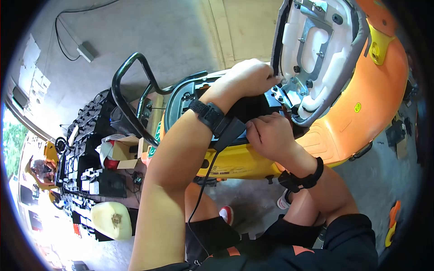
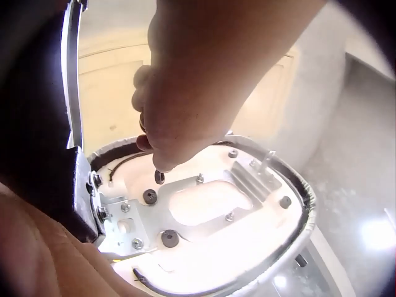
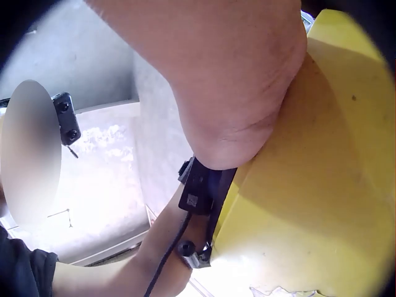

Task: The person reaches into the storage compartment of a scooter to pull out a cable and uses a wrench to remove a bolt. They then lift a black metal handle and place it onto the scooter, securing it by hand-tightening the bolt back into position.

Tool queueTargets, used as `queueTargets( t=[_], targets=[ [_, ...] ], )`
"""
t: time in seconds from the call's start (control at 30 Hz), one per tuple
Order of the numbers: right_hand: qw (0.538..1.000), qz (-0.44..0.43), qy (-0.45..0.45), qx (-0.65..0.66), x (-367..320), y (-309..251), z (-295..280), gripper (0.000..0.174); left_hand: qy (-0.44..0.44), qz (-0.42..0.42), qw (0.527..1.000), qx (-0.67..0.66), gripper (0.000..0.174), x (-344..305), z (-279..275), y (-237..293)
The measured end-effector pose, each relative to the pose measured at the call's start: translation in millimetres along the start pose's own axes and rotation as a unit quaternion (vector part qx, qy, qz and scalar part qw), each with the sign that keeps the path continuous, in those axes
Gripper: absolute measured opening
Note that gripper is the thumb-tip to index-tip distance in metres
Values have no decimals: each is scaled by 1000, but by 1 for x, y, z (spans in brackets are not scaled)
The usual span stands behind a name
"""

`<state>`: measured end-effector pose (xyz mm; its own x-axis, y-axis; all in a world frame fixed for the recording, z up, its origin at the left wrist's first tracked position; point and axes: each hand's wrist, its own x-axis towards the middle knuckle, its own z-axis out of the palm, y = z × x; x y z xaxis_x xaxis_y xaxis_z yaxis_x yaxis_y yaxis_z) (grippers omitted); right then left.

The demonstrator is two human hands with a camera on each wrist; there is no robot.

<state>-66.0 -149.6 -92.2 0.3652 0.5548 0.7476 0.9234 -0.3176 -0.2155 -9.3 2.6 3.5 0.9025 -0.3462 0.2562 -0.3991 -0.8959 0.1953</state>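
My left hand [image 1: 253,77] reaches across the scooter's storage opening [image 1: 248,108] with its fingers curled, beside the hinge bracket [image 1: 280,95] of the raised seat [image 1: 285,49]. In the left wrist view its thumb and fingertips pinch a small dark piece [image 2: 159,177] in front of the seat's white underside [image 2: 247,253]. Nearer me, my right hand [image 1: 273,135] lies at the near rim of the opening, fingers bent over and their tips hidden; I cannot tell whether they grip anything. Its heel [image 3: 229,148] shows close against the yellow body panel [image 3: 309,179].
A black grab rail [image 1: 118,86] curves up at the scooter's tail. Rows of black parts [image 1: 77,149], an open cardboard box [image 1: 124,151] and a cream-coloured piece [image 1: 110,220] stand on the left. A cable [image 1: 199,203] hangs from the left wrist's camera. Orange-and-yellow tool [image 1: 392,223] lies at right.
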Motion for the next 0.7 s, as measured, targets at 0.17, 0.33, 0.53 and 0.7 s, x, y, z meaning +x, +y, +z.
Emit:
queueTargets(
  t=[0.17,0.33,0.53,0.7],
  targets=[
    [1000,4,1,0,1,-2,-3,25,-53,10,998,26,40,0,8,-8],
    [1000,8,-2,-3,0,-2,-2,26,-73,-31,996,51,40,0,7,-11],
    [1000,4,12,11,-1,0,0,27,-84,-44,995,30,38,1,13,-13],
    [1000,5,4,14,-2,0,-1,27,-80,-56,995,24,39,0,16,-11]
  ],
)
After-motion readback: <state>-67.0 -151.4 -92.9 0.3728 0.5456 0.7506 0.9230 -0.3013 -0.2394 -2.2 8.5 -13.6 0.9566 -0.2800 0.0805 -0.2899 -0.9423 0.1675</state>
